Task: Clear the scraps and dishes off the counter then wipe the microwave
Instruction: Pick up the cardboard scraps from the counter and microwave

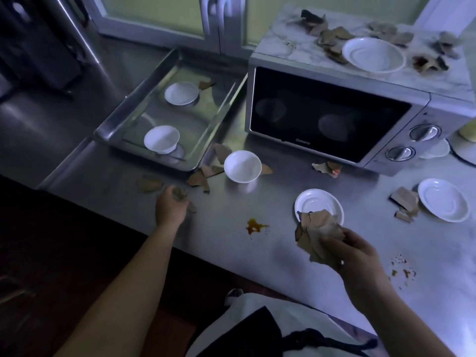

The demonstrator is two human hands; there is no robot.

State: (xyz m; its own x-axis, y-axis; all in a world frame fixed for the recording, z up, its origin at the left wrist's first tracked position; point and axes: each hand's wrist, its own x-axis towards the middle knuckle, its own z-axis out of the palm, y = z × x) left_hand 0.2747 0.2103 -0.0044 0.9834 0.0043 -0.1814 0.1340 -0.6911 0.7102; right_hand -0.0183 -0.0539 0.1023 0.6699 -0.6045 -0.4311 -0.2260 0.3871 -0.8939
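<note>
My right grip [353, 249] is clamped on a bundle of torn brown paper scraps [315, 234], held just above the near rim of a round white saucer [318, 204] that sits on the grey steel counter [283, 253]. My left grip [171, 206] is down on the counter near its front-left edge, fingers curled over a small brown scrap [179, 193]. The view is blurred there, but the scrap looks pinched.

More loose brown scraps [199, 177] lie just beyond that grip, between it and a small white bowl [242, 166], at the near corner of a shallow steel tray [113, 124]. A brown spill [255, 226] sits between my two grips.

The silver microwave [334, 112] stands at the back right, with a white plate [373, 54] and scraps on its top. A second white saucer [443, 199] lies far right with scraps touching it. Open counter runs along the front edge between the grips. To the right of the right grip it is speckled with brown crumbs [401, 269].
</note>
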